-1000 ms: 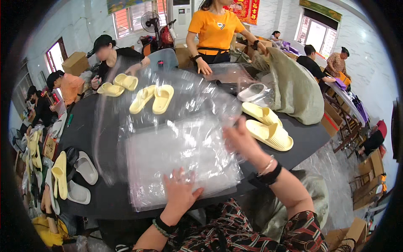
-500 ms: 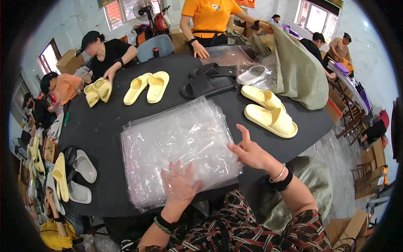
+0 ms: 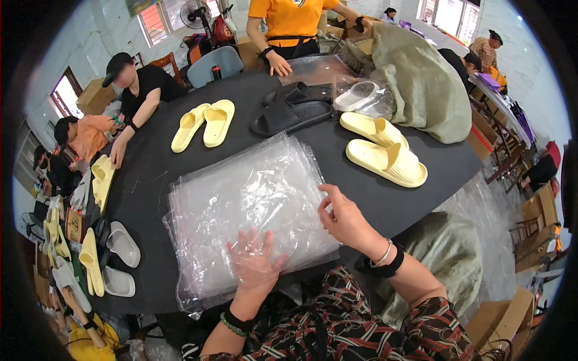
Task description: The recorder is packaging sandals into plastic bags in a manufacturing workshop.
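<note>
On black table (image 3: 385, 204) — both hands flat, fingers wide, L (image 3: 256, 260) & R (image 3: 344, 218), on clear bag stack (image 3: 247, 204)

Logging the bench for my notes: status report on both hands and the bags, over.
Left hand flat on the clear bag stack. Right hand at its right edge, fingers open. Yellow slippers lie apart, beyond.

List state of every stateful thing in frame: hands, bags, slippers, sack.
left hand: flat, fingers spread, pressing on the bag stack
right hand: fingers at the stack's right edge, holding nothing clearly
stack of clear plastic bags: lying flat on the black table, empty
cream slippers: loose pair, unbagged
yellow slippers: side by side, unbagged
black slippers: unbagged
white slipper: inside a clear bag
green sack: slumped on the table
</note>
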A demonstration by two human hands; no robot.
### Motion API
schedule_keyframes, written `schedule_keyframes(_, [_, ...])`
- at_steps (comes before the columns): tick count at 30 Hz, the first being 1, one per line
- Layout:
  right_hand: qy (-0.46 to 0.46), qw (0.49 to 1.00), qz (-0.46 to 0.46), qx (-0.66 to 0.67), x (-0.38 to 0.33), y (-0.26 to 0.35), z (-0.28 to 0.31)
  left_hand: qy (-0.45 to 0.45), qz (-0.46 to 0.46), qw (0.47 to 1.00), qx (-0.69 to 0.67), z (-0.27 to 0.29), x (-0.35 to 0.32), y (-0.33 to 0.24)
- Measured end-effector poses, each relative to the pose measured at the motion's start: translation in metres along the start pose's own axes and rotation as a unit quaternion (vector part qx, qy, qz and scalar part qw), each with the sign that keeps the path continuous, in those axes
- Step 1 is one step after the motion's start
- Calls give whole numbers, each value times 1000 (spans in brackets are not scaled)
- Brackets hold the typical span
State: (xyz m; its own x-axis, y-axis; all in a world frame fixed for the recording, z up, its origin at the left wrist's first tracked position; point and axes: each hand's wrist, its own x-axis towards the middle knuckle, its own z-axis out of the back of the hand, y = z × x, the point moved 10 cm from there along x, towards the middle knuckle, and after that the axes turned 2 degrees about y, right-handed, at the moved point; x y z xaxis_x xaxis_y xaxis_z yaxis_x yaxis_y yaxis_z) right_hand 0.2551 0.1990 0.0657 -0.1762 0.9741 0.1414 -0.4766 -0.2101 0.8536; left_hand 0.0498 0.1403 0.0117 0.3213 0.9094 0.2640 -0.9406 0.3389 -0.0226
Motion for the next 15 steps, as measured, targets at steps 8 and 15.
schedule_keyframes(8, [31, 997, -36, -56, -8, 14, 1, 14, -2, 1000, 3, 7, 7, -5])
schedule_keyframes(15, [78, 974, -95, 193, 0, -11, -18, 33, -5, 999, -2, 3, 6, -6])
